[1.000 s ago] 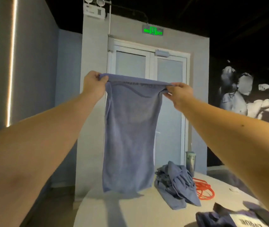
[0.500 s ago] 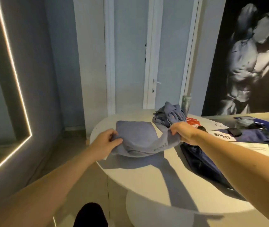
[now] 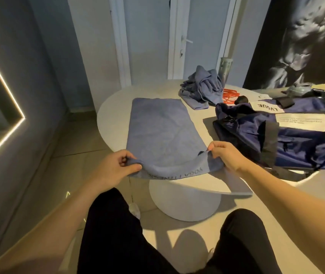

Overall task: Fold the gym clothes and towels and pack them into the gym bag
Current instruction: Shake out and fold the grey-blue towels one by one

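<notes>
A blue-grey towel point(image 3: 160, 129) lies spread flat on the round white table point(image 3: 114, 107), its near end hanging over the table's front edge. My left hand point(image 3: 116, 169) pinches the near left corner, and my right hand point(image 3: 225, 155) pinches the near right corner. A crumpled heap of blue-grey clothes point(image 3: 202, 89) sits at the back of the table. The navy gym bag point(image 3: 276, 135) lies on its side to the right of the towel, with a white label and black straps.
An orange cord point(image 3: 229, 96) and a grey bottle point(image 3: 225, 69) stand behind the clothes heap. A white door is behind the table, a lit mirror frame on the left wall. My legs in black trousers are below the table edge.
The towel hung in the air from both hands a second ago. It came down onto the table and now lies spread flat, with both hands drawn back to the near edge.
</notes>
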A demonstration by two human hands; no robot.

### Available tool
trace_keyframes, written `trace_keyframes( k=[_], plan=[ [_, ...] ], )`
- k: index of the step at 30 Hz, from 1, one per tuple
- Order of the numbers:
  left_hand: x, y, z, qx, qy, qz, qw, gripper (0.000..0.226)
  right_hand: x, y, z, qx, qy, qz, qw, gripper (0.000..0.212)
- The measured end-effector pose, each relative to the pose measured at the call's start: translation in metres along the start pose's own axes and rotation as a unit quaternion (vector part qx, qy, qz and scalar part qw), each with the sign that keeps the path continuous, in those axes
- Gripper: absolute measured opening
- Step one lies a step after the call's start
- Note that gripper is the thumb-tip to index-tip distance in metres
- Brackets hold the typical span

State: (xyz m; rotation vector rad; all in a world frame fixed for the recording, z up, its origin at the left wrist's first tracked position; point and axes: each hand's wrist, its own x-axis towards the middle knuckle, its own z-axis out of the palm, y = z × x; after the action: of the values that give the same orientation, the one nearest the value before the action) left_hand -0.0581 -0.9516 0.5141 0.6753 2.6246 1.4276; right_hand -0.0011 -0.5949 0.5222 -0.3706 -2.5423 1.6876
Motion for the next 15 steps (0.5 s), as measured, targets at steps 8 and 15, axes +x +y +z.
trace_keyframes(
  k=[8,15],
  plan=[
    [-0.004,-0.008,0.004,-0.112,0.049,-0.061,0.991,0.005,-0.016,0.007,0.001,0.032,-0.027,-0.049,0.998,0.005],
    [-0.011,0.002,-0.013,-0.124,0.054,-0.084,0.987,0.010,-0.005,0.005,-0.006,0.107,-0.055,-0.032,0.992,0.012]
  ],
)
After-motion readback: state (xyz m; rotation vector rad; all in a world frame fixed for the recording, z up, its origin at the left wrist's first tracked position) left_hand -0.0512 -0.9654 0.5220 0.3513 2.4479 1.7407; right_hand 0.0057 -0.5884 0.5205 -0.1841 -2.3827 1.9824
